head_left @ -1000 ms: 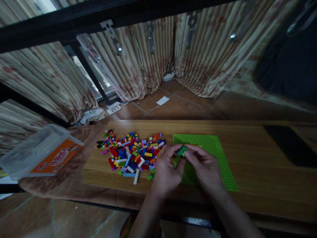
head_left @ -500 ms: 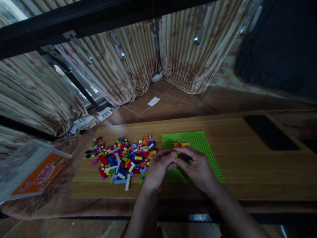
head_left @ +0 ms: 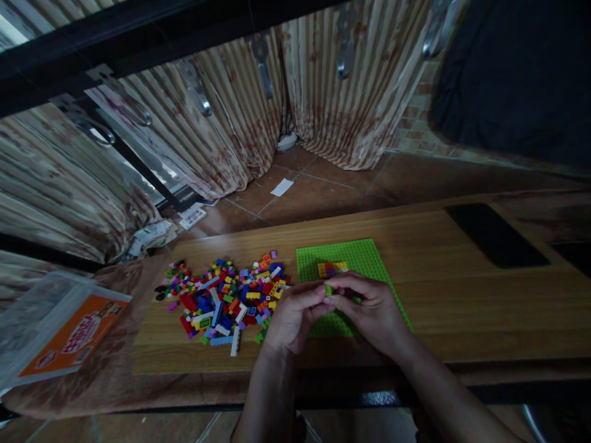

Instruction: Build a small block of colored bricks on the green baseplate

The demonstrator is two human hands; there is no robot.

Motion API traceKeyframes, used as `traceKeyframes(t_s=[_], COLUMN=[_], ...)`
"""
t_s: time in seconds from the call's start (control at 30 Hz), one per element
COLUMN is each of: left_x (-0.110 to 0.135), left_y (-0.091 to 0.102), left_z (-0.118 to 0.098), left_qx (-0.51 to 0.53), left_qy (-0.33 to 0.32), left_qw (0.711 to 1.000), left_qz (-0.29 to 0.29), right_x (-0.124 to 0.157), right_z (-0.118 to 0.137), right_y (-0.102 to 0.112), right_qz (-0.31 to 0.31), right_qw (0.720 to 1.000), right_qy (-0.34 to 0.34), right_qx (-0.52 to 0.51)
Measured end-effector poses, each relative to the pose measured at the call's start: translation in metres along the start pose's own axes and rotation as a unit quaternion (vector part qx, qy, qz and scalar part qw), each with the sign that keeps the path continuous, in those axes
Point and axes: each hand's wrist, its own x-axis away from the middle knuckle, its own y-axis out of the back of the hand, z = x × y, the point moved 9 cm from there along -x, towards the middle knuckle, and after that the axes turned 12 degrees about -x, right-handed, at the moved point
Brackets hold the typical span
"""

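Above the green baseplate (head_left: 378, 271), my two hands meet at the fingertips around a small lime-green brick (head_left: 329, 290). My left hand (head_left: 293, 314) pinches it from the left with thumb and forefinger. From the other side, my right hand (head_left: 369, 307) grips it with curled fingers; a further bit of green shows between them, and I cannot tell whether it is another brick. Just beyond the fingertips, a low block of yellow, orange and red bricks (head_left: 331, 268) sits on the baseplate, its near side partly covered by my right hand.
Left of the baseplate lies a heap of loose coloured bricks (head_left: 226, 301) on the wooden board (head_left: 438, 307). A clear plastic box (head_left: 50, 326) with an orange label stands at the far left. Toward the right end lies a black flat slab (head_left: 496, 234). Curtains (head_left: 221, 123) hang behind.
The camera view has shifted slightly, and more of the yellow and orange block shows. Both hands stay together at the green brick, with only small finger movement.
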Motion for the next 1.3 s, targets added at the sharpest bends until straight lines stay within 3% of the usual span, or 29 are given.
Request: traceKeyframes(t_s=[0.23, 0.37, 0.53, 0.7, 0.87, 0.97, 1.1, 1.3], left_x=[0.000, 0.000, 0.000, -0.004, -0.005, -0.005, -0.004, -0.001], left_y=[0.001, 0.005, 0.009, 0.007, 0.005, 0.007, 0.014, 0.033], left_z=[-0.001, 0.002, 0.003, 0.002, 0.006, 0.008, 0.009, 0.000], left_qx=[0.003, 0.033, 0.058, 0.072, 0.089, 0.086, 0.066, -0.002], left_qy=[-0.004, 0.003, -0.003, -0.013, 0.002, 0.011, 0.010, -0.034], left_qw=[1.000, 0.999, 0.997, 0.996, 0.995, 0.995, 0.995, 0.986], left_qz=[0.003, -0.022, -0.059, -0.041, -0.036, -0.050, -0.080, -0.164], right_x=[0.002, 0.002, 0.001, -0.001, -0.002, -0.002, -0.005, -0.012], right_z=[0.001, 0.001, -0.009, -0.022, -0.025, -0.022, -0.021, -0.035], right_y=[0.003, 0.011, 0.015, 0.023, 0.023, 0.024, 0.038, 0.078], right_qz=[-0.005, -0.044, -0.072, -0.112, -0.110, -0.104, -0.106, -0.142], right_qw=[1.000, 0.998, 0.994, 0.982, 0.976, 0.983, 0.993, 0.968], right_qy=[0.011, 0.009, -0.025, -0.073, -0.100, -0.085, -0.055, -0.073], right_qx=[-0.013, -0.033, -0.076, -0.136, -0.162, -0.125, -0.002, 0.193])
